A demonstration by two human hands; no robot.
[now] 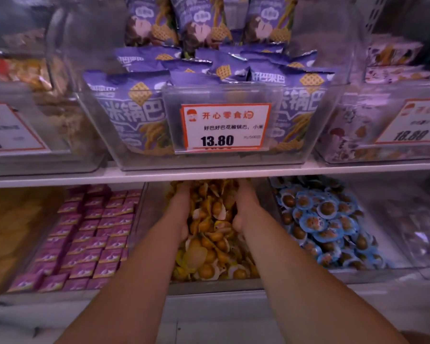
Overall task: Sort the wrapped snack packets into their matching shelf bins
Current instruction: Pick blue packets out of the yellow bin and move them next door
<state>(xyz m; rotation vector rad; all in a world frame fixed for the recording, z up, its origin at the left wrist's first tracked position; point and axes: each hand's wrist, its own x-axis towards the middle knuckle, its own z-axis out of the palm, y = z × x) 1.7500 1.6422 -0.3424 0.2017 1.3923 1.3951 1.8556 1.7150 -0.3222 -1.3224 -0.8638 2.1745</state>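
Yellow-wrapped snack packets [210,247] heaped in clear lower-shelf bin [154,209], between both forearms. Left hand [181,207] and right hand [243,207] both plunged into the heap, facing each other w/ packets bunched between — fingers buried under the shelf edge [209,173], so can't tell whether curled round packets or just pressed flat against them. Just outside right hand: bin of blue-wrapped packets [325,222], round brown pieces inside. Just outside left hand: rows of pink boxed packets [90,234]; further left, blurred yellow goods. Directly above hands, on upper shelf: clear bin of purple bags [139,105] w/ orange-framed price tag [225,125] reading 13.80. Either side of that — more clear bins, blurred, w/ partly cropped price tags.
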